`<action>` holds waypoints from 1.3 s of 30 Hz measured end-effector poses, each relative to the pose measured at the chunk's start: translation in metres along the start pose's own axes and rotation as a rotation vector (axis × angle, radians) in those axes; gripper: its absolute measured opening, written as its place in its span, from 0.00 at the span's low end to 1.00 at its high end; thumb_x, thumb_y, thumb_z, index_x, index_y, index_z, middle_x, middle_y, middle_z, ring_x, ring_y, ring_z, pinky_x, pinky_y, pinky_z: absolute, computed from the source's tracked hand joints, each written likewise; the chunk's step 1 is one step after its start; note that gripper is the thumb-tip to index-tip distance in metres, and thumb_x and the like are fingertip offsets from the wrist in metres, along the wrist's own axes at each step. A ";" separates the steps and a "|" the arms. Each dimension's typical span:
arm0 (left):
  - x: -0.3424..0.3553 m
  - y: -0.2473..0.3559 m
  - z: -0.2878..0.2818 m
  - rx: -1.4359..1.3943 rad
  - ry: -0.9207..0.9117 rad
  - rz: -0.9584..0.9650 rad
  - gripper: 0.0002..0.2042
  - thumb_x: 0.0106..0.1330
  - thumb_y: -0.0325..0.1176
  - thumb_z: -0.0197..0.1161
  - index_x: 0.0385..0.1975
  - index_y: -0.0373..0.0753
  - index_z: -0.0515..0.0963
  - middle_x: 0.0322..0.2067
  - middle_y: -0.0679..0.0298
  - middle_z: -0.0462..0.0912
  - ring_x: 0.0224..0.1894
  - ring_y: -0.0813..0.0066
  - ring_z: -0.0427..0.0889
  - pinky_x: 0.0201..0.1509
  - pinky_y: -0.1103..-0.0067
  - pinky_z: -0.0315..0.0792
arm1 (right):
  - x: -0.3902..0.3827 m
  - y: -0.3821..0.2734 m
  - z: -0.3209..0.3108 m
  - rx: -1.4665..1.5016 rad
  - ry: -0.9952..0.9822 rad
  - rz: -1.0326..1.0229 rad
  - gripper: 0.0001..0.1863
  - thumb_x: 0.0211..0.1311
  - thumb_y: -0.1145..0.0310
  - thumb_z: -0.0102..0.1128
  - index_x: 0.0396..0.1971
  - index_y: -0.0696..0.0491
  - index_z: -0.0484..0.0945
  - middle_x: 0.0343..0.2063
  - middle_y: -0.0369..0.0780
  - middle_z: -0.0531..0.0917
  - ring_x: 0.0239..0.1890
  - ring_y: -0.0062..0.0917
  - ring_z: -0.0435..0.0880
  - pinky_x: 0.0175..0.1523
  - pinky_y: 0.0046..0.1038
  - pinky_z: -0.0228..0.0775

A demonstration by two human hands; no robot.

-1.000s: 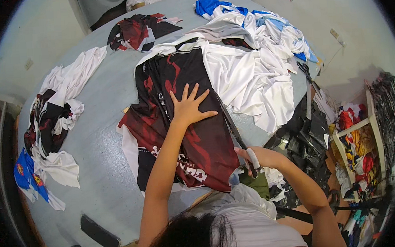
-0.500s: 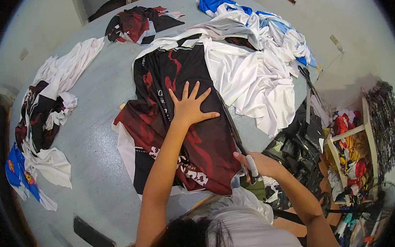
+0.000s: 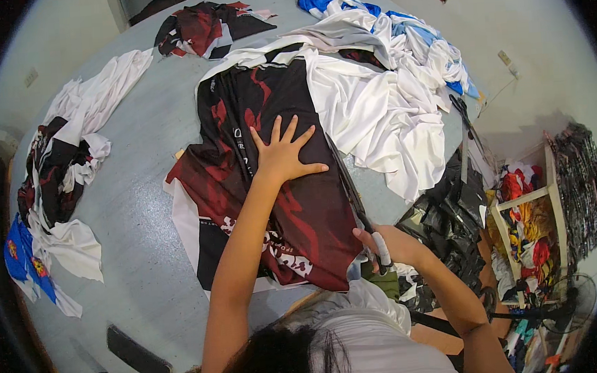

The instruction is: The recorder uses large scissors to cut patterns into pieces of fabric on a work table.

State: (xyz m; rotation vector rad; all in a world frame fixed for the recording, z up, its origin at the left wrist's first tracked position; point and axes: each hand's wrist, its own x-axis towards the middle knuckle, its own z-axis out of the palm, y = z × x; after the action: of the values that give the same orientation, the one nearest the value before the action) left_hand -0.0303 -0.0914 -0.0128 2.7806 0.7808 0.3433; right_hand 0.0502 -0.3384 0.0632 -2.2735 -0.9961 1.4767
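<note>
A dark red and black printed fabric piece (image 3: 325, 226) with white trim lies spread on the table, its lower end at the near edge. My left hand (image 3: 283, 153) presses flat on its black part, fingers spread. At the fabric's right edge, my right hand (image 3: 401, 246) grips a pair of scissors (image 3: 382, 248) by handles wrapped in pale material. Their long dark blades point away from me along that edge; I cannot tell whether the blades are parted. White fabric (image 3: 384, 126) lies rumpled just right of the printed piece.
The grey-blue table (image 3: 135, 196) carries a red and black cloth heap (image 3: 200, 32) at the back, a fabric pile (image 3: 58, 174) at left and blue cloth (image 3: 328, 0) at back right. A phone (image 3: 139, 355) rests near left. Black plastic bags (image 3: 444, 218) and a shelf (image 3: 528, 200) stand right.
The whole scene sits slightly higher and further left in view. Both hands and the scissors keep their places against the fabric.
</note>
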 end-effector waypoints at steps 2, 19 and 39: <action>0.000 0.000 -0.001 0.000 0.000 0.000 0.47 0.34 0.76 0.50 0.60 0.63 0.58 0.65 0.63 0.47 0.67 0.56 0.39 0.56 0.39 0.22 | -0.006 -0.006 -0.002 0.026 -0.030 0.021 0.30 0.62 0.46 0.43 0.20 0.62 0.70 0.14 0.44 0.76 0.14 0.29 0.79 0.24 0.26 0.70; 0.000 -0.001 0.002 0.011 0.003 0.004 0.46 0.36 0.76 0.49 0.60 0.62 0.58 0.65 0.62 0.48 0.67 0.55 0.39 0.56 0.39 0.23 | 0.011 -0.010 -0.008 -0.054 0.000 -0.045 0.30 0.62 0.46 0.41 0.21 0.60 0.74 0.11 0.43 0.75 0.15 0.32 0.78 0.24 0.28 0.69; -0.002 0.000 0.002 0.006 -0.001 0.005 0.47 0.36 0.76 0.49 0.61 0.62 0.57 0.65 0.62 0.47 0.67 0.55 0.39 0.57 0.40 0.22 | 0.030 -0.010 -0.002 0.053 0.012 -0.020 0.25 0.59 0.55 0.47 0.44 0.63 0.69 0.09 0.43 0.69 0.14 0.35 0.74 0.23 0.33 0.64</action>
State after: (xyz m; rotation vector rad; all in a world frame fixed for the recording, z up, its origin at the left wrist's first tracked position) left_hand -0.0315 -0.0927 -0.0156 2.7887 0.7753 0.3404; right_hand 0.0561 -0.3112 0.0483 -2.2270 -0.9622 1.4614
